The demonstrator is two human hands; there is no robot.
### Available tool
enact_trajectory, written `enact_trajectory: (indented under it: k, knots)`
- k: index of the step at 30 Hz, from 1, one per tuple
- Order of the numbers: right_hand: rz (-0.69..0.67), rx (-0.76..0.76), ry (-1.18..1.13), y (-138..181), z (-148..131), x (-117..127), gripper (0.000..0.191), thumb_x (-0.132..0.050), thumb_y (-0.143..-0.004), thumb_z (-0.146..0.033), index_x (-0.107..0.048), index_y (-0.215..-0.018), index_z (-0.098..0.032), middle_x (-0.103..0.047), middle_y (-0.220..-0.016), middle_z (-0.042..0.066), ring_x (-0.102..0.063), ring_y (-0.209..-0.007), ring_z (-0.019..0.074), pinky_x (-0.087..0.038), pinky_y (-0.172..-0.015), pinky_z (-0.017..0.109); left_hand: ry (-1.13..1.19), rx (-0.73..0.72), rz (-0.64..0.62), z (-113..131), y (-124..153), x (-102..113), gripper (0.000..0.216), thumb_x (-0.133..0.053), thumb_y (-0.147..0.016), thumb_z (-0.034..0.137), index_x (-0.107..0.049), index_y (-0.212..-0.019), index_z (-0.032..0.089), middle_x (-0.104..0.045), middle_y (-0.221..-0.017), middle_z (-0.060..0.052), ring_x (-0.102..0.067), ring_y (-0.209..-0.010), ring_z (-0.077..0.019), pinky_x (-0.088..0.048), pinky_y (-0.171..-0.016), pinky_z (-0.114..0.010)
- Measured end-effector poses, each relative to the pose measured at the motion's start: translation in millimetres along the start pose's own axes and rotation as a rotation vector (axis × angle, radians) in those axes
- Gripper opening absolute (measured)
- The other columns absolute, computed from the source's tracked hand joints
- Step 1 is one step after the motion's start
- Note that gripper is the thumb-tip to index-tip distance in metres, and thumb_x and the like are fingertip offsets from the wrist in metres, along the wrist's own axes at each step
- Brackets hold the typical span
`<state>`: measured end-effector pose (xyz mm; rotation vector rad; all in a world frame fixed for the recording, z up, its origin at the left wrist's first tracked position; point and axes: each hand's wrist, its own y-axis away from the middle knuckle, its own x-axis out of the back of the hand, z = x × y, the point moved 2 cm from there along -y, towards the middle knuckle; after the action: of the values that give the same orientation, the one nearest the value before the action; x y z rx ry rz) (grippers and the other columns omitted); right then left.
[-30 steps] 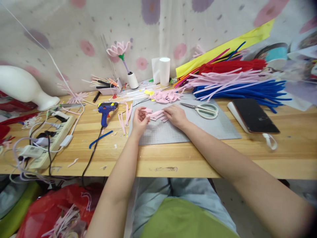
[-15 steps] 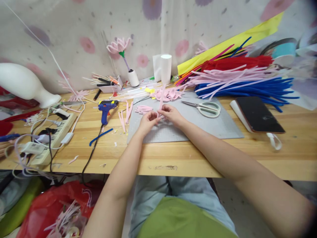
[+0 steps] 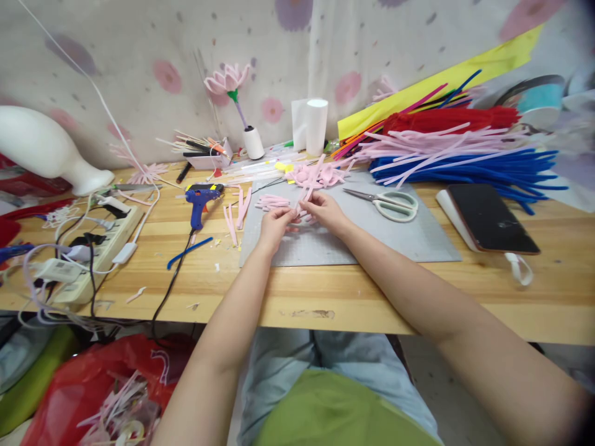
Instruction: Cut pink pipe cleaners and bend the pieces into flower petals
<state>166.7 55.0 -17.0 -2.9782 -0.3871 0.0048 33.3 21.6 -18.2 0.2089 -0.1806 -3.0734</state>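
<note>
Over the grey cutting mat, both hands meet around a pink pipe cleaner whose upper part points away from me. My left hand pinches its lower end between thumb and fingers. My right hand grips it just above and to the right. Behind the fingers lies a heap of pink pipe-cleaner petals. A bundle of short pink pieces rests left of my hands. Scissors with pale handles lie to the right on the mat.
A blue glue gun with its cord stands left of the mat, near a power strip. Red, pink and blue pipe cleaners are piled back right. A phone lies at right. A pink flower and white cup stand behind.
The pink pipe cleaner, upright before, now leans lower and away between my hands. My fingers have shifted slightly, and the whole view has moved a little.
</note>
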Motion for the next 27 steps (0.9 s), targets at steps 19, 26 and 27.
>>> enact_trajectory:
  k: [19, 26, 27]
  knots:
    - [-0.109, 0.098, -0.075, -1.1, -13.7, 2.3, 0.038, -0.071, -0.061, -0.043, -0.046, -0.079, -0.021, -0.052, -0.065, -0.005, -0.045, -0.051, 0.0066, -0.036, -0.045, 0.019, 0.009, 0.080, -0.189, 3.8, 6.5, 1.2, 0.027, -0.074, -0.059, 0.032, -0.059, -0.068, 0.012, -0.059, -0.066, 0.000, -0.054, -0.053, -0.0067, -0.049, -0.046, -0.020]
    - [-0.010, 0.074, -0.039, -5.5, -5.9, 2.7, 0.038, -0.069, -0.061, -0.047, -0.044, -0.072, -0.021, -0.048, -0.058, -0.005, -0.042, -0.048, 0.0078, -0.035, -0.041, 0.021, -0.048, -0.038, -0.020, 0.7, 0.2, -1.3, 0.023, -0.067, -0.069, 0.032, -0.054, -0.070, 0.013, -0.056, -0.064, 0.002, -0.051, -0.054, -0.0076, -0.051, -0.048, -0.024]
    - [-0.003, 0.074, -0.037, -6.3, -4.9, 3.2, 0.038, -0.069, -0.061, -0.047, -0.043, -0.072, -0.021, -0.048, -0.058, -0.005, -0.042, -0.048, 0.0079, -0.035, -0.041, 0.021, -0.051, -0.048, -0.013, -0.2, -0.6, -1.7, 0.023, -0.067, -0.070, 0.032, -0.054, -0.070, 0.013, -0.055, -0.064, 0.002, -0.051, -0.054, -0.0078, -0.051, -0.047, -0.024]
